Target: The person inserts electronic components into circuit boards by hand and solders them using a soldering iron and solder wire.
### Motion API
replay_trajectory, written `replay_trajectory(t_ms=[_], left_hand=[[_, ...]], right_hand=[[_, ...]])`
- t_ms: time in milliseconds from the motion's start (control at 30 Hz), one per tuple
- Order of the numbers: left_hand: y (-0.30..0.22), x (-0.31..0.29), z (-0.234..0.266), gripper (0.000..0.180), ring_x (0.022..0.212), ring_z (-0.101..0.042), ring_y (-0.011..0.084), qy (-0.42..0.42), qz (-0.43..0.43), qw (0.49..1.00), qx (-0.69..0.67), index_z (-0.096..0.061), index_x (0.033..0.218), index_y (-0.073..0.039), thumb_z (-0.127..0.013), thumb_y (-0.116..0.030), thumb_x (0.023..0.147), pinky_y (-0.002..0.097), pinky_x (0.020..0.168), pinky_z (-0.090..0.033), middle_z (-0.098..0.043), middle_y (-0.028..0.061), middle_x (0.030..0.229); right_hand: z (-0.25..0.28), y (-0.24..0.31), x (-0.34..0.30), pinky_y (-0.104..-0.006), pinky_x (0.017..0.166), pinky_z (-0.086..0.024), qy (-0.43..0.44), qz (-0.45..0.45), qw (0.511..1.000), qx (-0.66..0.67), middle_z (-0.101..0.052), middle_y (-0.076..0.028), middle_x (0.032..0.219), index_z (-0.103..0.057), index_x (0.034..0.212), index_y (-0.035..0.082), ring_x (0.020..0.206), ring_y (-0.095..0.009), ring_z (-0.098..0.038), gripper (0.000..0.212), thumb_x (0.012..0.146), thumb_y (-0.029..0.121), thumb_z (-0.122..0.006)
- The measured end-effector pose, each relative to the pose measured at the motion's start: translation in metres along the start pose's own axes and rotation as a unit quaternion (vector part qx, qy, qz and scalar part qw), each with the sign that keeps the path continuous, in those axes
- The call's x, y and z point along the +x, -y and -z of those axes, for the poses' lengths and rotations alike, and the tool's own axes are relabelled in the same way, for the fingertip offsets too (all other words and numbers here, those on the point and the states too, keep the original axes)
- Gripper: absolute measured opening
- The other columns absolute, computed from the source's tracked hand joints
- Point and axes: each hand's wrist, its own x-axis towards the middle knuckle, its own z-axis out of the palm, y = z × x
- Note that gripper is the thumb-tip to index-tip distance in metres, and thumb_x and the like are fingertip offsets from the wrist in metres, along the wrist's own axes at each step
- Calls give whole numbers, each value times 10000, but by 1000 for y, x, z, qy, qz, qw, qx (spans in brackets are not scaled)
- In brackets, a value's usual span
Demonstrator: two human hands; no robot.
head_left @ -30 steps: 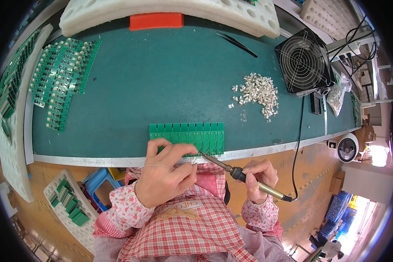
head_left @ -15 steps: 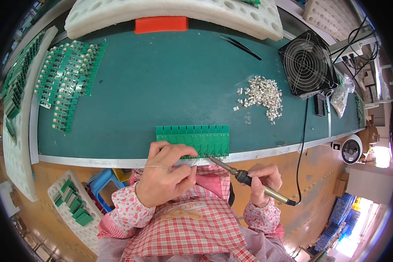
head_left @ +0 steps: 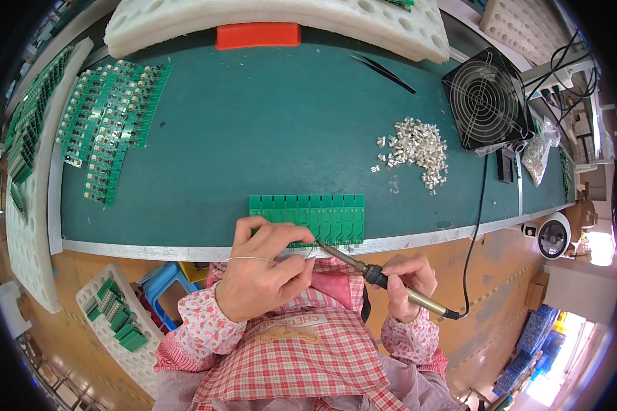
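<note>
- We have a green circuit board [head_left: 329, 214] at the near edge of the surface [head_left: 206, 157] (a heap of white parts [head_left: 418, 151] lies beyond, rightward).
- Our right grip [head_left: 408, 284] clasps a soldering iron [head_left: 373, 274], tip at the board.
- Our left grip [head_left: 264, 270] pinches thin wire [head_left: 250, 258].

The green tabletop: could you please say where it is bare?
The widest bare patch is central, bordered by populated green boards left, a heap of small whitish parts right, a red block beyond and a green circuit panel nearer. The left hand and slim soldering iron crowd its near edge.
</note>
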Motion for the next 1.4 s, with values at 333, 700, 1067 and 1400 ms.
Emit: replay_trajectory(t_ms=[333,700,1067,1400], left_hand=[[1,0,0,190,857,-602,188,4,-11,1000,13,-543,591,-82,-718,-93,663,403,795,-376,-613,18,998],[0,3,0,194,757,-567,196,-9,1,1000,17,-534,582,-77,-716,-67,645,395,781,-374,-635,21,984],[7,-2,2,263,749,-577,220,-40,-9,999,-34,-452,518,-64,-698,-15,599,398,744,-412,-646,62,918],[9,-4,3,258,802,-606,222,-34,-7,999,-14,-462,533,-67,-708,-29,603,408,765,-408,-632,53,899]], right_hand=[[2,1,2,-271,549,-483,10,-1,1000,-13,-647,-101,687,-563,832,0,567,-162,-608,118,785,81,-634],[2,1,2,-271,557,-486,11,2,1000,-25,-645,-105,691,-568,821,-3,574,-166,-611,103,750,44,-627],[-1,7,0,-260,508,-445,-10,-11,1000,8,-623,-112,670,-553,860,-1,548,-143,-571,126,805,85,-627],[-7,-1,-3,-268,540,-469,-2,-11,1000,-18,-641,-104,690,-578,833,-2,574,-154,-593,119,777,77,-645]])
